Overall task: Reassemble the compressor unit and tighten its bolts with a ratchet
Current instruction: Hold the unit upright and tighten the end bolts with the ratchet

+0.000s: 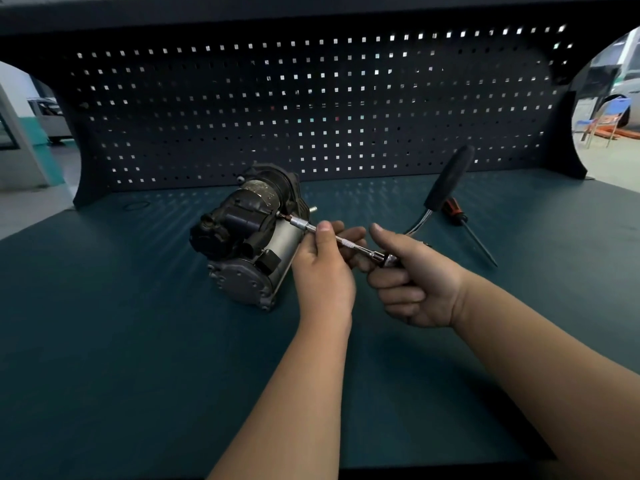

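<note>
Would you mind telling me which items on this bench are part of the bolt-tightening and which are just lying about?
In use: compressor unit, ratchet, left hand, right hand.
Lying about: screwdriver, black-sleeved cable, thin ring.

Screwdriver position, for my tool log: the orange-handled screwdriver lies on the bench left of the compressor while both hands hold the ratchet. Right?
No. The head view shows the screwdriver right of the compressor, not left. The left hand and right hand do hold the ratchet.
</note>
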Available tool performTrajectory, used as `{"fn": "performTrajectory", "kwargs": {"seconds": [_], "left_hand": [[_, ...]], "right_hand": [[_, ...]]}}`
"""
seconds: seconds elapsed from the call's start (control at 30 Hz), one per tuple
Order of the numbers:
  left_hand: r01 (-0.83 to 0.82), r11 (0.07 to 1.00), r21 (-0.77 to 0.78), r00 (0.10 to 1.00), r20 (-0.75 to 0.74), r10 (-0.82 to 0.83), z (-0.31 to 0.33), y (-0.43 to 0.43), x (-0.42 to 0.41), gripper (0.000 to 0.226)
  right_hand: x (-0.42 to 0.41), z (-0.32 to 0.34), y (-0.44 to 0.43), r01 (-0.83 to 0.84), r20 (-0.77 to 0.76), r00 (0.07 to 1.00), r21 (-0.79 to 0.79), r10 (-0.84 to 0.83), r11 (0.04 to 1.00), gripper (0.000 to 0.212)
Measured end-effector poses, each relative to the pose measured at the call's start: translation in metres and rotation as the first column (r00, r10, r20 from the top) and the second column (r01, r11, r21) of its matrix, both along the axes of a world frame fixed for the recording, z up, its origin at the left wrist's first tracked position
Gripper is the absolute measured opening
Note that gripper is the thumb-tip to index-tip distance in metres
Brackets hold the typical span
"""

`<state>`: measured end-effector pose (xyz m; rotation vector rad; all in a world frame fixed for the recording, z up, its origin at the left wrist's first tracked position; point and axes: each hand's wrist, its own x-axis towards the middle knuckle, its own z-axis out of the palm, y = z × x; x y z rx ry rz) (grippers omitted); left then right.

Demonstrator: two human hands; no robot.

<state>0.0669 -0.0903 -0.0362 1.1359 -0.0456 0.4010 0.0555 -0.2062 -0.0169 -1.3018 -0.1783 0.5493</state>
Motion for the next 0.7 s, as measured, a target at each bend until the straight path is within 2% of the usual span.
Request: {"fn": "performTrajectory", "kwargs": {"seconds": [0.13,0.17,0.2,0.23,0.27,0.3,0.33,0.37,0.43,0.5,0.57,0.7], "left_hand": [[-0.01,1.0,0.003,1.0,-0.011,0.01,-0.001,0.001,0.002,0.028],[-0.014,1.0,0.004,1.0,-0.02,0.014,-0.001,0.001,0.002,0.028],[-0.013,1.0,-0.001,0.999,-0.032,0.013,-0.001,0.001,0.002,0.028],[-0.005,1.0,-0.019,0.999,-0.045,0.004,0.0,0.0,0.002,0.027],[0.007,0.999,-0.042,0.998,-0.056,-0.01,0.0,0.0,0.002,0.027],[0.016,0.998,-0.056,0.998,-0.061,-0.019,0.0,0.001,0.001,0.027],[0.016,0.998,-0.053,0.998,-0.062,-0.019,0.0,0.002,0.001,0.027],[0.012,0.999,-0.031,0.998,-0.062,-0.014,0.0,0.004,0.0,0.026],[0.01,0.999,0.053,0.997,-0.08,-0.005,-0.004,0.004,-0.004,0.026],[0.036,0.993,0.114,0.992,-0.12,-0.023,-0.009,0.004,-0.01,0.024],[0.08,0.988,0.133,0.987,-0.147,-0.06,-0.014,0.008,-0.014,0.018],[0.108,0.98,0.165,0.986,-0.145,-0.085,-0.02,0.031,-0.019,0.012]], "right_hand": [[0.001,-0.002,0.003,0.047,0.047,0.998,-0.084,-0.044,0.995,0.048],[0.001,-0.004,0.005,0.114,0.146,0.985,-0.153,-0.092,0.982,0.047],[0.001,-0.008,0.007,0.216,0.308,0.942,-0.24,-0.137,0.947,0.043],[0.0,-0.011,0.007,0.349,0.518,0.845,-0.34,-0.136,0.873,0.037],[0.001,-0.015,0.006,0.494,0.713,0.699,-0.43,-0.051,0.756,0.029],[0.002,-0.017,0.005,0.595,0.819,0.568,-0.48,0.085,0.645,0.024],[0.002,-0.019,0.004,0.652,0.854,0.483,-0.497,0.191,0.573,0.021],[0.001,-0.02,0.003,0.672,0.862,0.448,-0.499,0.236,0.547,0.017],[-0.002,-0.022,-0.002,0.664,0.873,0.443,-0.474,0.206,0.578,0.01],[-0.007,-0.024,-0.007,0.654,0.886,0.43,-0.437,0.172,0.618,0.021],[-0.012,-0.028,-0.008,0.645,0.884,0.437,-0.436,0.166,0.628,0.025],[-0.015,-0.031,0.003,0.63,0.878,0.452,-0.44,0.159,0.64,0.018]]}}
